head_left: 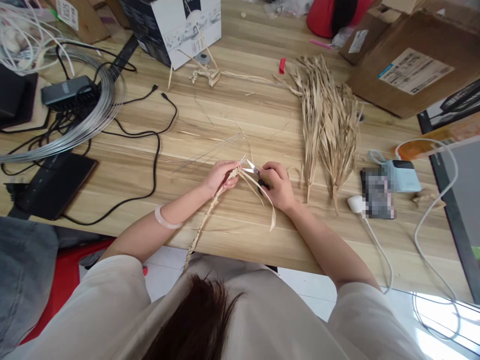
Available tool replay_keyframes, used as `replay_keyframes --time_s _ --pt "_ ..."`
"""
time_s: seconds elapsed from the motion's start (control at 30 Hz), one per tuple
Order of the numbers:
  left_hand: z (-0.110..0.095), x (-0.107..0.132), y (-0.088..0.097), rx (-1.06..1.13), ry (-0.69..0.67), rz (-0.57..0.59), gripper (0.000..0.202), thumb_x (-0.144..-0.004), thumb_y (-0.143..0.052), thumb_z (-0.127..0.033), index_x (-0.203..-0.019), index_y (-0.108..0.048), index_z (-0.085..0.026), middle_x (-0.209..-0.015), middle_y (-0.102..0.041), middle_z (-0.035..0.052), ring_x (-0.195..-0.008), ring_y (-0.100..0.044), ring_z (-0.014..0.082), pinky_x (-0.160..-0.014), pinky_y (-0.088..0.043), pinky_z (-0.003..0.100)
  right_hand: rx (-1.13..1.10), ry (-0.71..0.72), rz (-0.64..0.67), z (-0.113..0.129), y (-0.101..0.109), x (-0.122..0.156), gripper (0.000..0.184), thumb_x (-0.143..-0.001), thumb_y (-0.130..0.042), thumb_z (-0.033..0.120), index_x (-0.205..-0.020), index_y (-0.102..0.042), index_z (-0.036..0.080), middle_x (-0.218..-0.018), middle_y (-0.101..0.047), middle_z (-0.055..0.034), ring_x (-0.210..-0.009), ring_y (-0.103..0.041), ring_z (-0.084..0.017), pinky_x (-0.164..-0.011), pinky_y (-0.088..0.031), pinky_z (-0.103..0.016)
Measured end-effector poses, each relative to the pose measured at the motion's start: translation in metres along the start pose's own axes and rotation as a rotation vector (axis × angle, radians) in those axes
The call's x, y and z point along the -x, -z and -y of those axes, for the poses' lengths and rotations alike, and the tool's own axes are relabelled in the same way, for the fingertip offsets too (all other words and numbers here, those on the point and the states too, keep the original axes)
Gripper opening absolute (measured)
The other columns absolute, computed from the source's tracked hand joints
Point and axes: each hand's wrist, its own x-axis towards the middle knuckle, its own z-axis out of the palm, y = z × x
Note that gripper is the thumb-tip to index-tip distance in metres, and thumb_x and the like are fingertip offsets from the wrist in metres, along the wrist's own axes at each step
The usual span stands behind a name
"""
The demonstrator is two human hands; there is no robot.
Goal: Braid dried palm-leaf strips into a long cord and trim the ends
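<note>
My left hand [221, 177] pinches the top end of a braided straw cord [204, 222] that trails down over the table's front edge toward my lap. My right hand [276, 187] grips small scissors [252, 169], their blades apart at the cord's end, right beside my left fingertips. Loose straw strips [267, 202] curl from the cord's end under my right hand. A thin metal wire [210, 152] lies on the wooden table [240, 115] just beyond both hands.
Two bundles of dried straw [330, 125] lie right of my hands. A wire coil [80, 117], black cables and devices sit at the left. Cardboard boxes [407, 62] stand at the back right, a printed box [176, 27] at the back. A phone [377, 192] and charger lie at the right.
</note>
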Motion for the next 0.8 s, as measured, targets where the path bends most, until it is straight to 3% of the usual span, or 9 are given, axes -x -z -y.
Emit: replay_keyframes --time_s 0.4,0.63,0.8 --pt "0.0001 0.0005 0.0002 -0.03 0.002 -0.031 0.016 -0.077 -0.061 -0.024 -0.068 -0.057 -0.011 -0.05 -0.051 -0.0033 -0.028 -0.034 0.0017 -0.029 -0.017 0.016 -0.056 0.025 0.117 -0.0053 0.0012 0.0018 0.03 -0.072 -0.06 0.015 -0.101 -0.054 0.023 -0.107 -0.059 -0.0097 -0.094 -0.059 -0.023 -0.077 -0.049 -0.038" --pt "0.0017 -0.0014 0.0016 -0.042 -0.026 -0.017 0.015 -0.076 -0.061 -0.023 -0.068 -0.057 -0.011 -0.05 -0.052 -0.0031 -0.028 -0.036 0.0025 -0.029 -0.018 0.016 -0.174 0.049 0.111 -0.001 0.0037 -0.0014 0.025 -0.072 -0.06 0.017 -0.096 -0.054 0.022 -0.097 -0.061 -0.007 -0.073 -0.057 -0.017 -0.069 -0.05 -0.033" --pt "0.0021 -0.0012 0.0019 -0.051 -0.055 -0.009 0.017 -0.078 -0.06 -0.025 -0.069 -0.057 -0.011 -0.054 -0.056 -0.0013 -0.029 -0.035 0.0015 -0.03 -0.018 0.016 -0.149 0.075 0.182 -0.0012 0.0036 0.0001 0.029 -0.071 -0.058 0.017 -0.099 -0.056 0.022 -0.104 -0.062 -0.0087 -0.081 -0.06 -0.019 -0.068 -0.05 -0.033"
